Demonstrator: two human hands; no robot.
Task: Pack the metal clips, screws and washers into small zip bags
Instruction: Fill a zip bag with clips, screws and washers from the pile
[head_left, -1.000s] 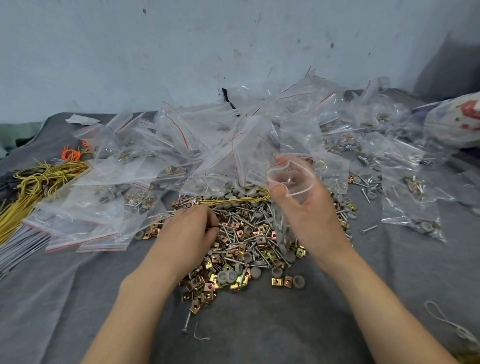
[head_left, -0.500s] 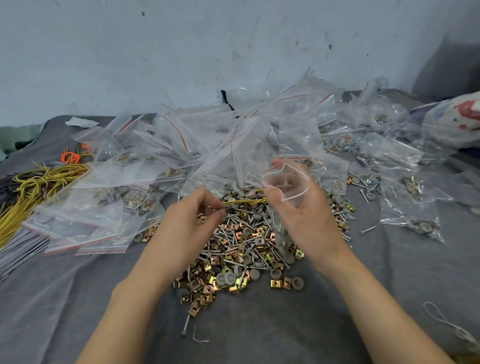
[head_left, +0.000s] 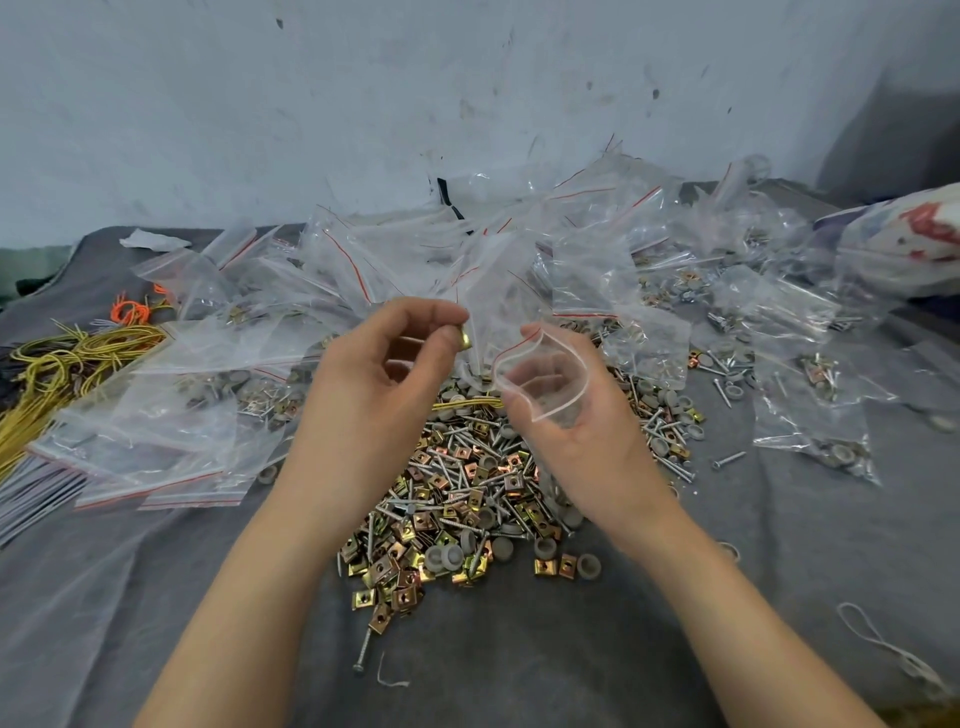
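Hardware is found loose in one mixed pile (head_left: 457, 509) of brass-coloured clips, screws and grey washers at the middle of the grey, cloth-covered surface (head_left: 519, 675). Both hands are raised above this pile.

The grip of the left hand (head_left: 379, 384) is closed on a single clip (head_left: 466, 340), which is pinched between thumb and forefinger; the remaining fingers are curled. The grip of the right hand (head_left: 576, 447) is clamped on a small zip bag (head_left: 540, 382), held between thumb and fingers with its red-lined mouth bowed open. The clip is held just beside the bag's mouth, to its upper left, and apart from it.

Filled bags (head_left: 332, 291) are heaped behind the pile and to both sides. Yellow cords (head_left: 62, 364) and orange ties (head_left: 130, 312) are noted at the far left. A single screw (head_left: 363, 649) lies just beyond the pile's near edge, and a white string loop (head_left: 883, 644) at the right.
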